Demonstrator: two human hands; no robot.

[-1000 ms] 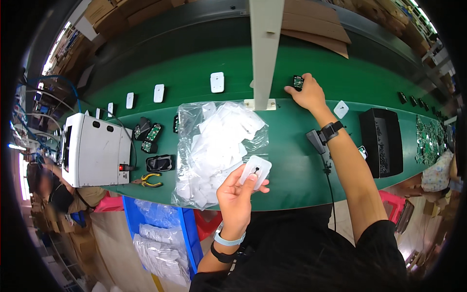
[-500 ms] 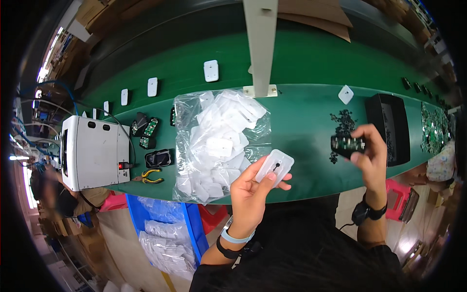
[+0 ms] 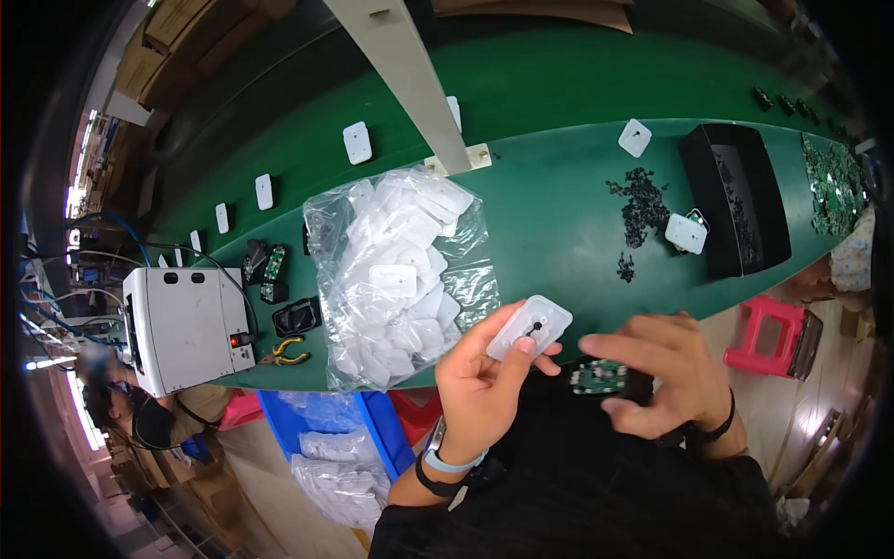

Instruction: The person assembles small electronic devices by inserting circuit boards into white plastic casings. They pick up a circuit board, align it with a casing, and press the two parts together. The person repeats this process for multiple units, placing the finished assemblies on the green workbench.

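My left hand (image 3: 484,373) grips a white plastic cover (image 3: 551,321) between thumb and fingers. A small black part (image 3: 535,329) sits in the middle of that cover. Close by on the right, my right hand (image 3: 675,377) holds a black housing with a green circuit board (image 3: 598,377) facing up, near the table's front edge. To the left of my left hand lies a clear plastic bag (image 3: 473,321) full of white covers (image 3: 393,280). Beyond my right hand, small loose black parts (image 3: 643,210) are heaped on the green table.
A black box (image 3: 768,205) and a white cover (image 3: 685,234) over a circuit board stand at the right. White covers (image 3: 357,143) sit spaced along the green belt. On the left are a white machine (image 3: 191,321) and yellow pliers (image 3: 291,352). A metal post (image 3: 410,84) rises behind.
My right hand has come nearer and to the left with the black housing, away from the loose parts. The left hand still holds its cover. The whole view has tilted.
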